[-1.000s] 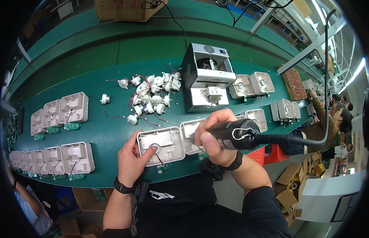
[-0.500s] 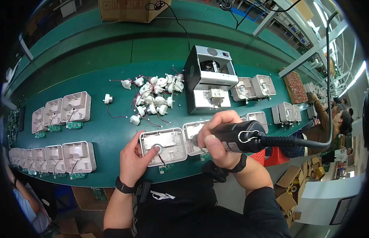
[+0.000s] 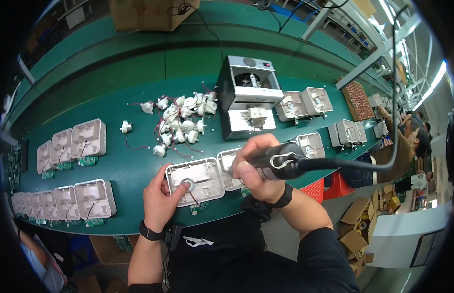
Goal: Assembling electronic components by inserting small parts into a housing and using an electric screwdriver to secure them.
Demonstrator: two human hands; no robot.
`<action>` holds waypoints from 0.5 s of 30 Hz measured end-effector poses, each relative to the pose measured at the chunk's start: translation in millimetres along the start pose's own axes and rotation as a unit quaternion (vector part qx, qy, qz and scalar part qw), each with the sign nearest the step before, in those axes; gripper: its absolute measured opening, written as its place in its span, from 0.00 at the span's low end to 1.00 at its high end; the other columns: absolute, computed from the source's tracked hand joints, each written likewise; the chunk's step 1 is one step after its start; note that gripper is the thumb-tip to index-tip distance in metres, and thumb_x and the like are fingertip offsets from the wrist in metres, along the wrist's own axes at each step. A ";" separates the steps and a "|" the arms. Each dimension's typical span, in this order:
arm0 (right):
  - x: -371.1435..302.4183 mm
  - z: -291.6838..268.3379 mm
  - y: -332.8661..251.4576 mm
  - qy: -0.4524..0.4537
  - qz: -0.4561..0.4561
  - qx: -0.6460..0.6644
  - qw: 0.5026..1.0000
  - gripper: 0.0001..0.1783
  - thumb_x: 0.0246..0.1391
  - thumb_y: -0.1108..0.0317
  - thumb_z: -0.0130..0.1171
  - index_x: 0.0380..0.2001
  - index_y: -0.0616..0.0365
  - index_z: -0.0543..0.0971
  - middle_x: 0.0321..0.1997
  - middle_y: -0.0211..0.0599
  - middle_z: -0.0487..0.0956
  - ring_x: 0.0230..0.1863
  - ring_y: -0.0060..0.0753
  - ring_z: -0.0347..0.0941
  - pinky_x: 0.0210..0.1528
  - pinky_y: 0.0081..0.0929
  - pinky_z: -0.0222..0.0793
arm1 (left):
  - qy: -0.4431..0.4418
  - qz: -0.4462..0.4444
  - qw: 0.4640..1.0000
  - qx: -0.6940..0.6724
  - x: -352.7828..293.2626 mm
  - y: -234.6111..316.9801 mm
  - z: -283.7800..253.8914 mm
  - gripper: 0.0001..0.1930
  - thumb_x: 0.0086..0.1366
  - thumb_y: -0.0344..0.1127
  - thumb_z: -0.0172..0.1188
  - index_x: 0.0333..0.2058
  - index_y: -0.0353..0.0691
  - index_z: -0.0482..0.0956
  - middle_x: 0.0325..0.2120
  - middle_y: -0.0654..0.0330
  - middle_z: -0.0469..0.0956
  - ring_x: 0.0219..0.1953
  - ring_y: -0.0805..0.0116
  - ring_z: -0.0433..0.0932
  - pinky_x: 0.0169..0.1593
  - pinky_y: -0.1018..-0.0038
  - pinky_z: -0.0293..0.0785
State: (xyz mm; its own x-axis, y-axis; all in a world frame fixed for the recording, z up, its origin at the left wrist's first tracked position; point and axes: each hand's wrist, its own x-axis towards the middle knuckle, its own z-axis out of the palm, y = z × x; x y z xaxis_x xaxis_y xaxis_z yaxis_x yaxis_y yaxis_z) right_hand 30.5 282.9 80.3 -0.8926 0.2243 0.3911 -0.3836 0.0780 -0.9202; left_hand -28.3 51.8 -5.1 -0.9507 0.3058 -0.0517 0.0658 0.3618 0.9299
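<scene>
Head-worn view down onto a green workbench (image 3: pixel 139 180), with clock directions taken from the pale plastic housing (image 3: pixel 207 188) at the person's left hand; the two hands are apart, and both are occupied; the left hand (image 3: pixel 160 199), at 9 o'clock, grips the near-left corner of this housing, its thumb pressed on a round metallic disc (image 3: pixel 189 184) inside and its fingers at the outer wall; a small green circuit board (image 3: pixel 199 209) lies against the housing's edge at 6 o'clock; the right hand (image 3: pixel 258 168), near 3 o'clock, is wrapped around a black corded tool (image 3: pixel 280 163), whose tip points left over a second pale housing (image 3: pixel 227 163) just beside the first; whether the tip touches anything cannot be told; a thick black cable (image 3: pixel 354 165) runs from the tool toward 3 o'clock, then bends upward; at 12 o'clock lies a heap of white round parts (image 3: pixel 183 117) with dark red wires; at 1 o'clock stands a black-and-silver machine (image 3: pixel 249 97); more housings sit in two rows (image 3: pixel 90 139) at 9 and 10 o'clock, and others (image 3: pixel 305 105) at 2 o'clock; far off at 3 o'clock, a co-worker in a brown sleeve (image 3: pixel 395 132) reaches toward the bench.
</scene>
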 end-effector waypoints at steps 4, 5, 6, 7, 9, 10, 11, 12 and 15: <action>19.3 -23.2 -32.6 0.024 -0.086 0.057 0.994 0.14 0.60 0.70 0.55 0.45 0.59 0.64 0.25 0.37 0.72 0.23 0.28 0.70 0.28 0.29 0.72 | 0.000 -0.017 0.999 0.029 -0.7 -0.4 -3.2 0.31 0.54 0.41 0.75 0.55 0.38 0.77 0.18 0.68 0.68 0.20 0.79 0.64 0.25 0.78 0.64; 31.0 -28.7 -37.8 0.062 -0.112 0.055 0.990 0.12 0.60 0.69 0.54 0.43 0.60 0.65 0.24 0.37 0.71 0.21 0.29 0.70 0.26 0.28 0.71 | 0.001 -0.019 1.000 0.022 0.7 0.3 -2.3 0.31 0.53 0.41 0.75 0.55 0.38 0.77 0.18 0.68 0.68 0.20 0.79 0.65 0.25 0.78 0.64; 40.9 -34.9 -44.3 0.107 -0.138 0.050 0.983 0.10 0.61 0.69 0.53 0.42 0.60 0.67 0.24 0.36 0.71 0.20 0.29 0.69 0.24 0.28 0.70 | -0.004 -0.020 1.000 0.016 -0.1 3.7 0.0 0.31 0.53 0.42 0.76 0.54 0.38 0.77 0.17 0.67 0.68 0.20 0.78 0.65 0.25 0.78 0.65; 50.4 -38.7 -48.7 0.112 -0.139 0.049 0.983 0.10 0.61 0.69 0.53 0.42 0.60 0.67 0.24 0.36 0.71 0.20 0.29 0.69 0.24 0.28 0.70 | -0.010 -0.021 1.000 0.010 -1.3 6.6 2.3 0.31 0.53 0.42 0.76 0.54 0.38 0.78 0.17 0.67 0.68 0.20 0.78 0.66 0.25 0.78 0.65; 71.8 -46.5 -53.1 0.126 -0.147 -0.018 0.981 0.07 0.61 0.70 0.53 0.39 0.61 0.69 0.23 0.35 0.71 0.19 0.30 0.69 0.23 0.27 0.69 | -0.021 -0.023 0.999 0.011 -0.7 10.5 9.2 0.31 0.53 0.43 0.76 0.54 0.38 0.77 0.17 0.67 0.69 0.20 0.78 0.66 0.25 0.78 0.65; 80.4 -51.1 -50.8 0.128 -0.149 -0.019 0.980 0.07 0.61 0.70 0.53 0.39 0.61 0.69 0.23 0.35 0.71 0.19 0.30 0.69 0.23 0.27 0.69 | -0.029 -0.030 0.999 0.009 -0.6 12.6 14.4 0.32 0.52 0.43 0.76 0.54 0.38 0.77 0.17 0.67 0.69 0.19 0.78 0.67 0.25 0.78 0.66; 88.3 -55.5 -44.3 0.133 -0.141 -0.043 0.980 0.07 0.61 0.70 0.54 0.39 0.61 0.69 0.23 0.35 0.71 0.19 0.30 0.69 0.23 0.27 0.69 | -0.037 -0.037 0.999 0.007 -0.3 14.6 19.3 0.32 0.52 0.44 0.76 0.54 0.37 0.77 0.17 0.66 0.70 0.19 0.78 0.67 0.26 0.78 0.66; 93.9 -58.3 -36.5 0.137 -0.132 -0.067 0.979 0.08 0.61 0.69 0.54 0.39 0.61 0.70 0.23 0.35 0.71 0.19 0.29 0.69 0.22 0.27 0.69 | -0.037 -0.036 0.999 0.008 0.2 16.0 23.2 0.32 0.52 0.44 0.76 0.54 0.37 0.77 0.17 0.66 0.70 0.19 0.78 0.67 0.26 0.78 0.66; 94.1 -59.2 -32.3 0.142 -0.109 -0.073 0.981 0.08 0.61 0.69 0.55 0.39 0.61 0.70 0.23 0.34 0.71 0.19 0.29 0.69 0.22 0.27 0.69 | -0.039 -0.020 0.999 0.020 3.7 18.7 31.4 0.33 0.51 0.45 0.77 0.54 0.36 0.77 0.16 0.66 0.70 0.19 0.78 0.68 0.26 0.78 0.67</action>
State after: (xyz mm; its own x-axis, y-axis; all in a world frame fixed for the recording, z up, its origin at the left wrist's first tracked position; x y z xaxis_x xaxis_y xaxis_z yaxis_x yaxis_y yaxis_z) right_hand -27.1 359.0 145.8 -0.6827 0.4468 0.5782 -0.5016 0.2888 -0.8155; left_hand -21.0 87.4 0.7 -0.9267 0.3568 -0.1180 0.0420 0.4103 0.9110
